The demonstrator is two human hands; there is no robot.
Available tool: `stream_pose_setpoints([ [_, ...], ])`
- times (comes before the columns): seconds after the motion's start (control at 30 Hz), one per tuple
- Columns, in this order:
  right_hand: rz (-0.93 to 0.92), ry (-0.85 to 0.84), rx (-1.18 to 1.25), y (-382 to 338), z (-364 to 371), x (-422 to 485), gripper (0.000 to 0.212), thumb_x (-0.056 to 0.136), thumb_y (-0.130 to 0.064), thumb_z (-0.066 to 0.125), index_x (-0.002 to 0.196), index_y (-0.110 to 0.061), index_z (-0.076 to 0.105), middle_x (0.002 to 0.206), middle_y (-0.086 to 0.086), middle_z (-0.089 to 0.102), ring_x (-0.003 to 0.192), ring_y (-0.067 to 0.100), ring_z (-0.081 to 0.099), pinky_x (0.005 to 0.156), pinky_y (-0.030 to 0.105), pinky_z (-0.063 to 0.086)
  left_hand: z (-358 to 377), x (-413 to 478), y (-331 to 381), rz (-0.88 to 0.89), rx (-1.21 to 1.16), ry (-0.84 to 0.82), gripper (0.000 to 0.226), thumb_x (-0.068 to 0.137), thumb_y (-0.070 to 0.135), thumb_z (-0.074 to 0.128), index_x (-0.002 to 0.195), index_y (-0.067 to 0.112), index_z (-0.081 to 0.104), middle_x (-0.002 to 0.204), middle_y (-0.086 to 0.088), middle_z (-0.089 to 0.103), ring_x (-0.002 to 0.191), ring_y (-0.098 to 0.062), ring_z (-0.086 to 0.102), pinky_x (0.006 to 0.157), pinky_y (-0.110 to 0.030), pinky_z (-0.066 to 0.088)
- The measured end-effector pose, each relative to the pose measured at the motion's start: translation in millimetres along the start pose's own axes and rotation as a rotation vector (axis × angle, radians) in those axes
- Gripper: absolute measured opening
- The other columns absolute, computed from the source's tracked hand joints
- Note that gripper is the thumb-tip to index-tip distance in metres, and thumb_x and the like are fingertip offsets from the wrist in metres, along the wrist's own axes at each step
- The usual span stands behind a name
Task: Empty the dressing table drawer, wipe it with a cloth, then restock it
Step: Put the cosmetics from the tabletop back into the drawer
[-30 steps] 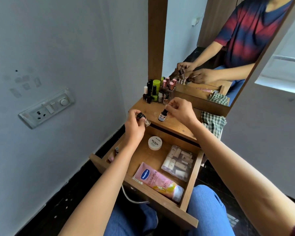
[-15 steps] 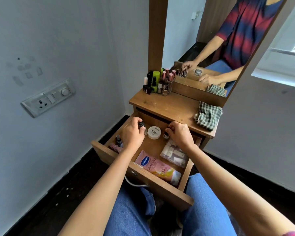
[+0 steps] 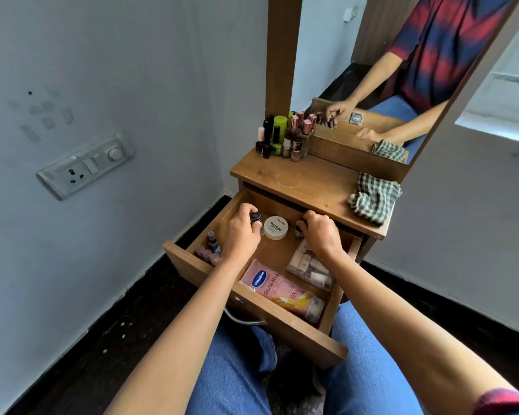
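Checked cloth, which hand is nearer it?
Right. The right hand, in the drawer, is just below-left of the cloth; the left hand is farther left, past the white jar.

Green-checked cloth (image 3: 373,199), pink tube (image 3: 279,290), white jar (image 3: 276,227), brown drawer (image 3: 252,317)

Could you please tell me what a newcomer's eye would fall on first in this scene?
The open drawer stands out, with the left hand gripping a black-capped bottle and the right hand a small bottle near its back. A pink tube lies along its front. Nail polishes crowd the back left corner of the tabletop, and a checked cloth lies at its right edge.
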State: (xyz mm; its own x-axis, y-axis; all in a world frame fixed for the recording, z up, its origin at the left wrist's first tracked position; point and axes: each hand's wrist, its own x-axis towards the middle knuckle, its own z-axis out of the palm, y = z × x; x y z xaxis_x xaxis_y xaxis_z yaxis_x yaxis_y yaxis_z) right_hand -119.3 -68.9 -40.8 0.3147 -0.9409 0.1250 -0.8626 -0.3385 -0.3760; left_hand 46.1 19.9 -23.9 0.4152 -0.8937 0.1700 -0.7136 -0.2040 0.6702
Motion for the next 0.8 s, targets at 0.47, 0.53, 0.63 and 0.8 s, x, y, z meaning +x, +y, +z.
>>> stream_pose_setpoints([
  [0.47,-0.293,0.145,0.261,-27.7,-7.1,-9.1,0.027,0.086,-0.023,0.070,0.104,-0.005,0.063,0.092,0.008,0.071,0.077,0.021,0.066,0.066,0.036,0.055,-16.8,17.9,-5.7,-0.184,-0.319,-0.037,0.030,0.094,0.009,0.056,0.120,0.023,0.053,0.117,0.002,0.056,0.105,-0.013,0.056,0.083,-0.027,0.048],
  [0.53,-0.263,0.034,0.360,-41.6,-3.6,-1.9,0.034,0.081,-0.019,0.075,0.112,-0.007,0.064,0.102,0.006,0.069,0.083,0.015,0.065,0.075,0.031,0.056,-18.3,22.7,-8.8,-0.216,-0.420,-0.054,0.030,0.094,0.008,0.056,0.117,0.027,0.053,0.118,0.001,0.059,0.107,-0.016,0.060,0.090,-0.034,0.054],
  [0.63,-0.257,-0.085,0.430,-56.7,9.0,7.1,0.040,0.079,-0.015,0.076,0.116,-0.007,0.064,0.108,0.007,0.067,0.088,0.014,0.065,0.080,0.028,0.056,-19.8,27.1,-10.3,-0.240,-0.456,-0.078,0.031,0.094,0.006,0.056,0.117,0.027,0.054,0.122,-0.002,0.061,0.109,-0.017,0.061,0.092,-0.035,0.054],
  [0.8,-0.203,-0.100,0.485,-72.7,22.9,13.6,0.033,0.083,-0.011,0.071,0.115,-0.007,0.064,0.105,0.009,0.069,0.090,0.016,0.064,0.077,0.020,0.050,-19.4,33.9,-13.7,-0.219,-0.423,-0.114,0.032,0.094,0.005,0.054,0.117,0.027,0.055,0.124,0.001,0.061,0.115,-0.015,0.057,0.097,-0.034,0.050],
])
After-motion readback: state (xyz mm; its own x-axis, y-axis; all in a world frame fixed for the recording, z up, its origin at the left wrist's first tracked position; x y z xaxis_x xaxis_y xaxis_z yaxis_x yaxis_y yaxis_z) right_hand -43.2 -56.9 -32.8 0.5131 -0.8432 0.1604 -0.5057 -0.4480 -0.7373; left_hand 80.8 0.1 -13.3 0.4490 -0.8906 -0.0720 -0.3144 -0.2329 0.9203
